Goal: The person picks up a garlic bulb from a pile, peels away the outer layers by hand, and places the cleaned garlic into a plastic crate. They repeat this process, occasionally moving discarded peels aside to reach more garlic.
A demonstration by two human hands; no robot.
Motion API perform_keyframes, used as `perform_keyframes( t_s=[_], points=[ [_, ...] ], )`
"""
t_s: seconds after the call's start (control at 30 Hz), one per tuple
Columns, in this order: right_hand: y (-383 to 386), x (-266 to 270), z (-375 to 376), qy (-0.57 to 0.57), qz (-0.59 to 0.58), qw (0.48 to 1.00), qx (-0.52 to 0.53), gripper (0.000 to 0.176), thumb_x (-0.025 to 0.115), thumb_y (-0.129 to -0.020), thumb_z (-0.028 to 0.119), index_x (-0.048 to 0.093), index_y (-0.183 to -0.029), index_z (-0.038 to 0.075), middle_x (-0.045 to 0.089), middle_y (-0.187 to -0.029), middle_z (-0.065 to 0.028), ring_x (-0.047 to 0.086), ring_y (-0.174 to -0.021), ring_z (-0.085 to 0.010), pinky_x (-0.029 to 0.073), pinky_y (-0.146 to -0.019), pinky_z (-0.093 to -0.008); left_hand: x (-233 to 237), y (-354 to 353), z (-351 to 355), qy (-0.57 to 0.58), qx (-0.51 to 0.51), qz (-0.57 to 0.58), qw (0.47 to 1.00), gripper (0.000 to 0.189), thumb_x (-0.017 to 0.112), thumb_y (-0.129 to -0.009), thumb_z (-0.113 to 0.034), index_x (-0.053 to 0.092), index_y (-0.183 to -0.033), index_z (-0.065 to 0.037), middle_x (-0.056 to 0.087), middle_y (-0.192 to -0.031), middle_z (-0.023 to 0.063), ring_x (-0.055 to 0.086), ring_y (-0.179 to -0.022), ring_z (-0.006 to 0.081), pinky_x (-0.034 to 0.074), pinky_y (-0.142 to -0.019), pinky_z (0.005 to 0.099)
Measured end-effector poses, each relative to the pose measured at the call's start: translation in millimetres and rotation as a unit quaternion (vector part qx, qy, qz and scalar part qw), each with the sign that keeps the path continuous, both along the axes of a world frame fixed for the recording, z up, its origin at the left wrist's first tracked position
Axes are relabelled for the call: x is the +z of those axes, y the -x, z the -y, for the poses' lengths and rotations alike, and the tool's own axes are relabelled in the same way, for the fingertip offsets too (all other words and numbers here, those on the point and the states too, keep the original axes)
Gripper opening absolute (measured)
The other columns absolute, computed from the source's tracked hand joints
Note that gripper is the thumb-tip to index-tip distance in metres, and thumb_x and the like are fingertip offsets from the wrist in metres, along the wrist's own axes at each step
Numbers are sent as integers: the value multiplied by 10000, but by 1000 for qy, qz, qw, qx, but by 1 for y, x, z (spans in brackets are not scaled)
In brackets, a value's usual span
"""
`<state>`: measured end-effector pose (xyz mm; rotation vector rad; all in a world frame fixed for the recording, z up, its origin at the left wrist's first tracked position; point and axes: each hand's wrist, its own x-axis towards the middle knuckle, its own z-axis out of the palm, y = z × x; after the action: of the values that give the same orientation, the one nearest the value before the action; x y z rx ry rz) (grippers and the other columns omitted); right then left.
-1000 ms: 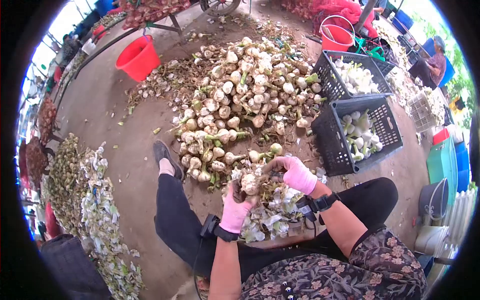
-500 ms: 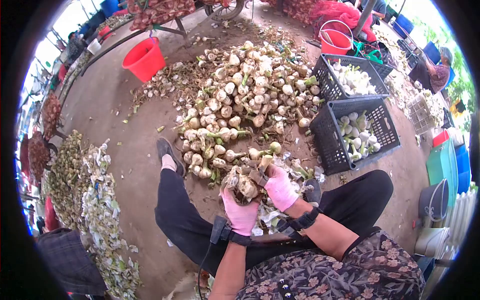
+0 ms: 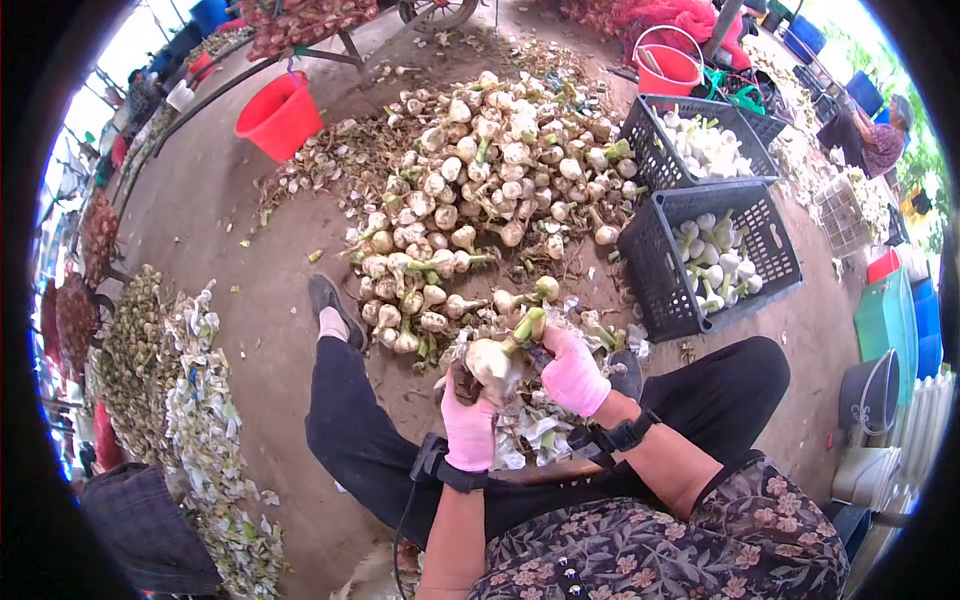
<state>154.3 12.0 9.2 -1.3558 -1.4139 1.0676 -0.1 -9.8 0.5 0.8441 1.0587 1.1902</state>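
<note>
Gripping a smooth, round, pale bulb, left hand curled, right hand seemingly pinching its green stalk.

1. Bulb: lower right side blurred.
2. Left hand: fingers partly hidden by the bulb.
3. Right hand: dark area at fingertips unidentifiable.
4. Wheel: cut off by top edge.

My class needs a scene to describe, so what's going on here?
A person seated low holds a pale garlic bulb in the left hand, with the right hand at its green stem. A large heap of rougher-looking bulbs lies on the ground in front. To the right, two black crates hold cleaner, whiter bulbs.
</note>
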Motion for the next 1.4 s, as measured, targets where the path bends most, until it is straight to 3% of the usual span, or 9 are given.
perform_keyframes(
  t_s=[0.07,0.33,0.47,0.53,0.63,0.87,1.2,1.27,1.4],
  points=[
    [-4,-1,2,-6,25,1000,-15,374,486,-760,-91,598,-1104,3,648,-1025,-154,619,-982,-241,464,-871,-321,6,1,-1,87,14,170,981,463,650,-871,-202,454,-1241,-4,581,-1134,85,593,-1001,215,496,-857,335],
    [-26,-2,5,53,-59,991,111,301,529,-775,-88,631,-1038,17,675,-959,-69,606,-902,-133,469,-806,-298,-28,16,-9,185,14,161,969,414,447,-947,-328,475,-1187,9,592,-1063,133,631,-907,242,552,-774,407],
    [-23,5,10,42,-30,992,117,201,631,-816,58,621,-1004,-14,672,-844,-101,592,-792,-139,466,-706,-307,-83,26,2,29,14,46,998,262,540,-893,-157,545,-1122,-31,614,-1034,127,605,-979,235,495,-828,361],
    [-21,20,9,214,-87,970,72,189,618,-828,56,610,-994,-32,664,-829,-116,579,-778,-133,462,-702,-302,-45,15,1,82,45,95,991,322,601,-861,-79,516,-1166,-19,607,-1040,112,597,-980,217,484,-815,339],
    [-18,16,8,150,-101,982,44,176,595,-829,30,604,-989,-42,660,-831,-141,576,-768,-150,463,-708,-304,-6,2,2,109,26,33,993,446,654,-801,22,468,-1203,-29,583,-1073,72,591,-949,176,500,-829,308],
    [-16,2,5,54,47,997,1,288,603,-800,-2,610,-1088,-20,668,-969,-157,622,-913,-205,468,-832,-320,8,6,3,148,-51,202,967,596,637,-746,80,414,-1289,-19,576,-1156,100,581,-1042,228,473,-908,355],
    [-53,-98,-23,68,215,971,-84,377,534,-723,-27,645,-1067,80,639,-1005,-205,607,-959,-344,475,-852,-385,7,1,8,65,-110,146,981,579,722,-725,65,473,-1242,-10,577,-1166,66,588,-1027,182,517,-852,308],
    [-54,-60,-15,96,288,953,-13,484,512,-694,-77,614,-1138,86,592,-1143,-194,564,-1055,-335,449,-910,-382,11,6,9,94,-100,195,971,585,720,-740,47,463,-1262,-13,568,-1180,61,583,-1041,179,514,-857,303],
    [-49,13,-11,46,65,996,35,634,457,-641,-139,552,-1236,58,539,-1272,-147,506,-1190,-267,406,-990,-335,7,5,4,98,-94,169,976,560,701,-741,72,477,-1248,-8,570,-1166,69,583,-1040,182,510,-869,312]
  ],
)
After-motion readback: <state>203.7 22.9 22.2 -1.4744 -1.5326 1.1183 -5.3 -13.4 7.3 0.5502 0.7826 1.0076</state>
